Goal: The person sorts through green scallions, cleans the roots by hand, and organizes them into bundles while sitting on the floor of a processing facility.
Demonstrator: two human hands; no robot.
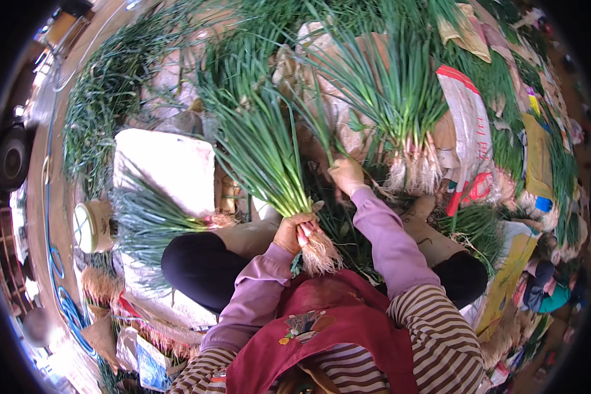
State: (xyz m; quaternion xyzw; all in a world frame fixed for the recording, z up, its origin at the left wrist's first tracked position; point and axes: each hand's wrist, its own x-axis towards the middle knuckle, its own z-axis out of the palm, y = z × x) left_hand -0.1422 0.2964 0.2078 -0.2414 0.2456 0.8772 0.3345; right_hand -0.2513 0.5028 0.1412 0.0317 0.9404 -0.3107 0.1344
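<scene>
Where the red apron (253, 358) spreads across the lap, the landmark bunch of spring onions (269, 167) lies just beyond its upper edge, stringy pale roots (322, 251) pointing back toward the cloth. The left hand (294, 231) has its grip wrapped firmly round the lower stems of this bunch, leaves fanning away from the body. Right of the bunch and slightly farther out, the right hand (345, 174) has its grip closed, fingertips drawn together on a slim green stalk (320, 134) (its lower end is hard to make out). To the bunch's left are a smaller bundle (154, 220) and, behind that, a white block (167, 154). Beyond the bunch to the right lie a larger bundle (400, 105) and a red-and-white sack (465, 121); loose greens (105, 98) spread far to its left
</scene>
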